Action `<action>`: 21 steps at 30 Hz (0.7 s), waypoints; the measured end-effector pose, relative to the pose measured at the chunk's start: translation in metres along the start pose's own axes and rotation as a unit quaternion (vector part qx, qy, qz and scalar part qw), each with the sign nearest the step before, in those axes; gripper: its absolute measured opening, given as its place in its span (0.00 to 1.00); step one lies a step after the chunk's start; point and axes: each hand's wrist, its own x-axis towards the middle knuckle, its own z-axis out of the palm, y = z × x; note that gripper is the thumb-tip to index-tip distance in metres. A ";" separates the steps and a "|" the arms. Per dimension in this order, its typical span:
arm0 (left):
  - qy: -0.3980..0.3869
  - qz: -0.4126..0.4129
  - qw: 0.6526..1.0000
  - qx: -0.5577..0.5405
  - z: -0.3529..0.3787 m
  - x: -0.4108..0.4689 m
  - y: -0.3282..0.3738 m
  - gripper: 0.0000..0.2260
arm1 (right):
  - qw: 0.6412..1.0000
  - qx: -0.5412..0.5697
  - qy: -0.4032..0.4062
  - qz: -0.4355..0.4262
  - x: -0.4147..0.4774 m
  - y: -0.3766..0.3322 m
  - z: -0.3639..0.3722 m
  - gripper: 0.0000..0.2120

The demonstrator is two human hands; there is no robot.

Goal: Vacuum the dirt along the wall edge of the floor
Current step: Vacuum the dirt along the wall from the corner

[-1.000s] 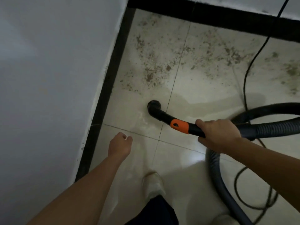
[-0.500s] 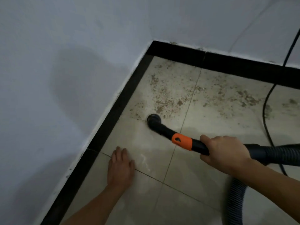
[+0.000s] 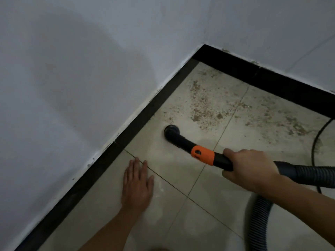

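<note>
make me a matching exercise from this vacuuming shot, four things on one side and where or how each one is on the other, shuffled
Things:
1. left hand
2. right hand
3. vacuum nozzle
4. dirt

States:
A. scattered on the tiles toward the corner
B. mouth down on the tile, at the near edge of the dirt
C. flat on the floor, palm down, near the black baseboard
D. wrapped around the black tube behind the orange collar

Pairs: 1-C, 2-D, 3-B, 4-A

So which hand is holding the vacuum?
The right hand, wrapped around the black vacuum wand behind its orange band. The left hand lies flat on the floor tiles.
</note>
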 end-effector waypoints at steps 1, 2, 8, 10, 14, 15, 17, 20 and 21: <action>0.003 -0.001 1.000 -0.003 0.001 0.000 0.000 0.30 | 1.000 -0.004 -0.003 -0.011 -0.001 -0.002 0.001 0.12; 0.004 -0.001 1.000 -0.006 0.002 0.000 0.000 0.29 | 1.000 -0.004 0.000 -0.010 0.001 -0.002 -0.001 0.12; 0.015 0.003 1.000 -0.012 0.001 0.001 -0.001 0.29 | 0.998 0.037 0.011 0.041 0.030 -0.011 -0.024 0.12; 0.016 0.005 1.000 -0.009 0.001 0.000 -0.001 0.29 | 1.000 0.018 0.007 -0.002 0.025 -0.020 -0.020 0.11; 0.016 0.009 1.000 -0.011 0.000 0.000 -0.002 0.28 | 0.999 0.022 0.022 0.033 0.044 -0.012 -0.029 0.11; 0.018 0.010 1.000 -0.010 0.000 0.000 -0.002 0.28 | 0.997 0.033 0.022 0.059 0.052 -0.009 -0.033 0.11; 0.020 0.012 1.000 -0.009 0.001 0.001 -0.002 0.28 | 0.997 0.042 0.021 0.069 0.060 -0.008 -0.037 0.11; 0.025 0.013 1.000 -0.008 0.001 0.000 -0.002 0.28 | 1.000 -0.008 0.017 0.002 0.047 -0.017 -0.029 0.13; 0.024 0.012 1.000 -0.007 0.001 0.000 -0.002 0.28 | 0.999 -0.025 0.017 -0.019 0.042 -0.019 -0.026 0.13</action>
